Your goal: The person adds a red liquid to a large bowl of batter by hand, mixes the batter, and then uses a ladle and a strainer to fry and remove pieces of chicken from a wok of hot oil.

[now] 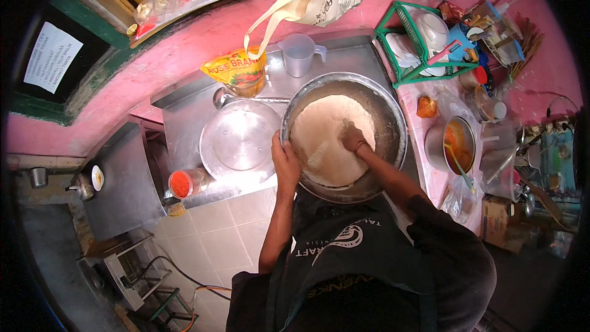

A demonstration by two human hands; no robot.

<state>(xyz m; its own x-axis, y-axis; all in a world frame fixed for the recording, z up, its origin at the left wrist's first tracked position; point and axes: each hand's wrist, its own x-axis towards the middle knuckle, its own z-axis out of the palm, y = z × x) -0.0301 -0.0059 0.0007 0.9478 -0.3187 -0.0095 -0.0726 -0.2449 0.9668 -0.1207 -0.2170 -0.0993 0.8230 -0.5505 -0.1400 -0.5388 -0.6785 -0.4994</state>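
Note:
A large metal bowl (343, 78) stands on the steel counter close against my apron, holding a wide bed of pale flour (318, 133). My left hand (286, 159) grips the bowl's left rim, thumb up along the edge. Inside the bowl, my right hand (353, 137) is down in the flour towards the right, its fingers partly buried, so their pose is unclear. Left of the bowl lies a round, shiny metal lid or tray (239, 143). Behind that, a metal ladle (249, 98) rests with its handle reaching the bowl's rim.
A yellow Rose Brand pouch (237, 71) and a plastic measuring jug (297, 55) stand at the back. An orange-red-topped jar (184, 183) lies near the counter's front edge. At right are a green dish rack (410, 50) and a pot (435, 143) of orange liquid with a spoon.

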